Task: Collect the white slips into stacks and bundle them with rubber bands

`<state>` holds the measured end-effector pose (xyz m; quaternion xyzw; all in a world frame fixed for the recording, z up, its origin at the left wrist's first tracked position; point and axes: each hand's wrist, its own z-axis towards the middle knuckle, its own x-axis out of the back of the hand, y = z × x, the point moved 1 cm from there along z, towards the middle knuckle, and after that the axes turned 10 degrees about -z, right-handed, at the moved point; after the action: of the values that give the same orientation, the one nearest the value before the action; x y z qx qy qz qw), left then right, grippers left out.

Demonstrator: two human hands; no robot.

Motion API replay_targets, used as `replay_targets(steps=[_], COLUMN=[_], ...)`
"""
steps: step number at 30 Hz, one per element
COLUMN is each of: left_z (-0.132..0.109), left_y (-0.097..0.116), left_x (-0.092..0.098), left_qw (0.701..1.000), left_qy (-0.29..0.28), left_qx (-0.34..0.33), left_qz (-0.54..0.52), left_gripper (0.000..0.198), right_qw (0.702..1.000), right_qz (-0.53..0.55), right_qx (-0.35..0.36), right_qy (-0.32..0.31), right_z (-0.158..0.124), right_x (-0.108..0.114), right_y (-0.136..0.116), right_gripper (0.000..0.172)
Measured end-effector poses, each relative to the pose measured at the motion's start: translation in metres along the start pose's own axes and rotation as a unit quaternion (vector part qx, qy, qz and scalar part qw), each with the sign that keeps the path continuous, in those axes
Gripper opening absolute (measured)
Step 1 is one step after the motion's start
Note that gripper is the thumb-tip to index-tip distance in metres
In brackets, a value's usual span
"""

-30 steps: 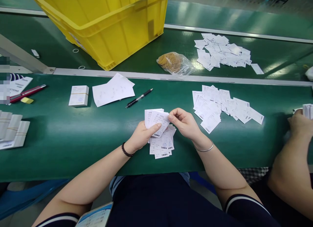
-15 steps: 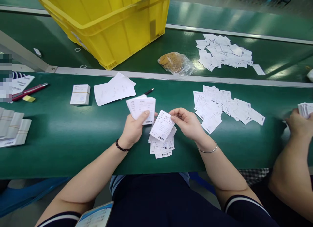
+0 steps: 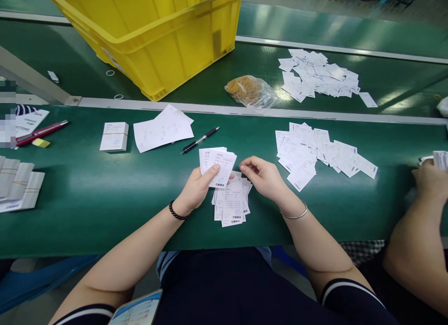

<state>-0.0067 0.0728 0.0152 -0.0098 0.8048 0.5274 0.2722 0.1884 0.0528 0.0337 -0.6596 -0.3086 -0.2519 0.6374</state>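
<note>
Holding a small stack of slips point(image 3: 217, 162) upright in the left hand point(image 3: 196, 189), grip closed on it with the thumb pressed across the front, just below the pen point(image 3: 199, 140) and a little to its right. With the right hand point(image 3: 264, 176) farther right of the pen, apart from the stack, grip loosely curled and empty, thumb and forefinger tips close together. Below the pen, under and between both hands, a loose pile of slips point(image 3: 231, 208) flat on the green desk point(image 3: 87, 199). Well to the right of the pen, a wider scatter of slips point(image 3: 315, 152); past that, at the far right edge, a co-worker's hand point(image 3: 429, 180) closed on a few cards point(image 3: 441, 159). Just left of the pen, two loose sheets point(image 3: 163, 129), then a banded bundle point(image 3: 114, 136). Beyond the pen, across a metal rail point(image 3: 315, 114), a clear bag of rubber bands point(image 3: 250, 91) and a yellow crate point(image 3: 157, 40).
</note>
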Motion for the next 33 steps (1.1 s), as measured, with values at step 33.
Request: replay_targets(steps=[33], left_z=[0.007], left_y=[0.022], left_x=[0.01], left_qw=[0.97], left_qy=[0.142], left_qx=[-0.17], left_qz=[-0.097], left_gripper=[0.036], right_qw=[0.987], right_qz=[0.045], right_qx=[-0.031], right_qy=[-0.154], right_z=[0.0], right_x=[0.005], right_y=[0.002], right_gripper=[0.018])
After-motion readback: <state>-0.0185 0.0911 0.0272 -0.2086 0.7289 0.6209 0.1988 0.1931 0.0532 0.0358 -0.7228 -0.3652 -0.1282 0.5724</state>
